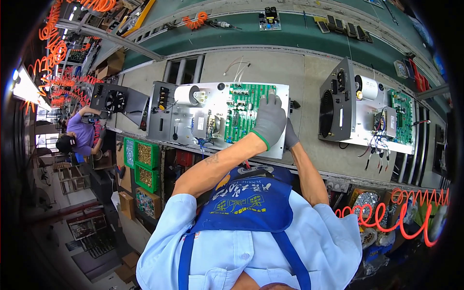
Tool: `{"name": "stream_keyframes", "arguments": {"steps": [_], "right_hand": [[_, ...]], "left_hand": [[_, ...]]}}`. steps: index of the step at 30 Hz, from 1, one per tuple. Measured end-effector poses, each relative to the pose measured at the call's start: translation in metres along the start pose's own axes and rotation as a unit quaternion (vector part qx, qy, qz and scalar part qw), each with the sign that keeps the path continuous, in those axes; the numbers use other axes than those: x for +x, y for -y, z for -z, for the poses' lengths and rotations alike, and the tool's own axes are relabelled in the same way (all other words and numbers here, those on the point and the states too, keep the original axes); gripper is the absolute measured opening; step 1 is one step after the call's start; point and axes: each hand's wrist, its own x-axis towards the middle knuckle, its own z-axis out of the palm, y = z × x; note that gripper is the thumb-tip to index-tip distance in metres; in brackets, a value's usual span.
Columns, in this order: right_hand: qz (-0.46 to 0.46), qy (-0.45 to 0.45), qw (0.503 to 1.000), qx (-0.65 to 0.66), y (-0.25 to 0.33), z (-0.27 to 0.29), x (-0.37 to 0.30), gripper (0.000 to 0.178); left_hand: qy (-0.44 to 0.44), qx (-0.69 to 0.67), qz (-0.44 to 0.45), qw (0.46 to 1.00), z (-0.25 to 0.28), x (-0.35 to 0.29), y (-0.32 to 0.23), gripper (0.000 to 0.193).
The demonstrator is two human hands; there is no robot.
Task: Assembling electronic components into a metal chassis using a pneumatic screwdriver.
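A metal chassis point(275, 151) lies on the bench in front of me, with a dark grey end panel point(157, 108) at its left. On its pale plate sit a white cylinder point(185, 95), a transformer point(201, 124) with blue wires, and a green circuit board point(237, 113). My left hand point(269, 121), in a grey glove with green cuff, reaches over the board's right part, its fingers stretched toward the upper right corner. Nothing shows in it. At the plate's right edge is my right hand point(291, 135), also gloved; its fingers are hidden behind the edge.
A similar unit point(336, 104) stands to the right; another with a fan point(115, 101) is at the left, near a person in purple point(79, 131). Green bins point(146, 166) of small parts and a red coiled hose point(382, 215) flank me. A driver tool point(222, 24) lies on the far shelf.
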Motion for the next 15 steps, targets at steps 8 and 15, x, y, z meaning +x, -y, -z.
{"name": "stream_keyframes", "arguments": {"steps": [8,15], "right_hand": [[0.05,-0.034,0.996,-0.06,0.023,0.004,0.015,0.026],[-0.027,-0.053,0.997,0.04,0.143,0.017,0.073,0.027]], "left_hand": [[0.054,-0.108,0.067,0.99,0.028,-0.003,0.024,0.011],[0.009,-0.282,-0.154,0.947,0.04,-0.046,0.024,0.034]]}}
